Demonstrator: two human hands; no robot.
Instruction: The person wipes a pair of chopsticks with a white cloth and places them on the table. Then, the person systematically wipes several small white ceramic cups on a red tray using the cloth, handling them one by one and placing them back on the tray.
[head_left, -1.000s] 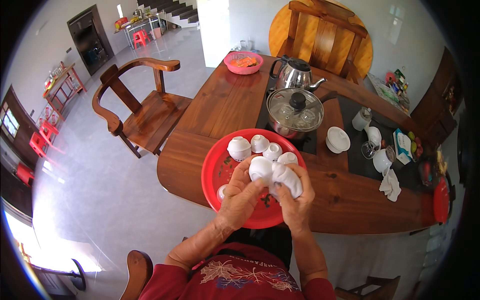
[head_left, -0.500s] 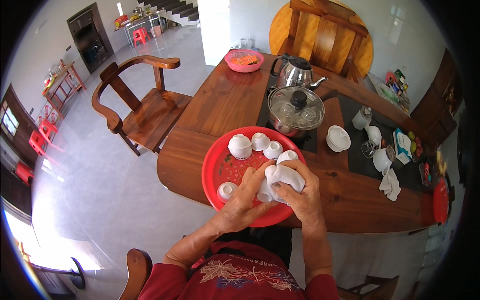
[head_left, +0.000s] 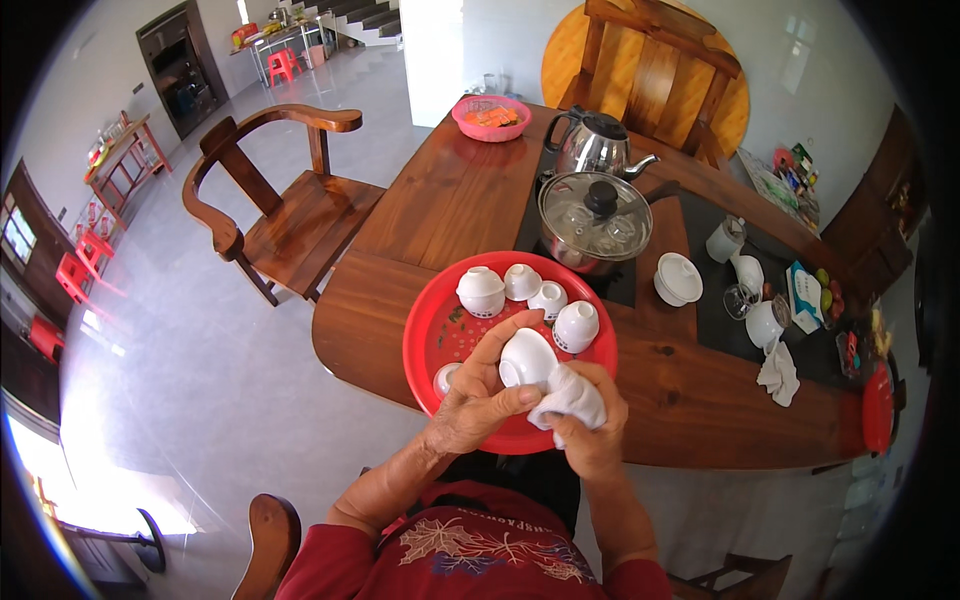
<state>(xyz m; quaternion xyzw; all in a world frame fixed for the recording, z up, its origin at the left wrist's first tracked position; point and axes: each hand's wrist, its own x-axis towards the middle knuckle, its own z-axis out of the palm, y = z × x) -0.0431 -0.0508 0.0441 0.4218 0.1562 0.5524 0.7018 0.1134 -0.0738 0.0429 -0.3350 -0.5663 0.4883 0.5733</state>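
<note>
My left hand [head_left: 474,400] grips a small white cup [head_left: 527,358] by its side, above the near part of a round red tray [head_left: 422,300]. Bunched in my right hand [head_left: 600,430] is a white cloth [head_left: 572,396], pressed against the cup's right edge. Farther back on the tray stand several upside-down white cups, among them a stacked pair [head_left: 481,291] and a single cup [head_left: 576,327] at the right. Another white cup [head_left: 447,378] at the tray's left is partly hidden behind my left hand.
Beyond the tray stand a lidded glass-topped pot [head_left: 594,220] and a steel kettle [head_left: 592,145]. A white lidded bowl [head_left: 678,279] sits to the right, with a crumpled white cloth [head_left: 778,374] farther along. A pink basket [head_left: 490,118] is at the back left; a wooden chair [head_left: 290,210] stands left of the table.
The cup in my left hand has turned and shows more of its outside. My right hand with the cloth has shifted down toward me, uncovering the cup at the tray's right.
</note>
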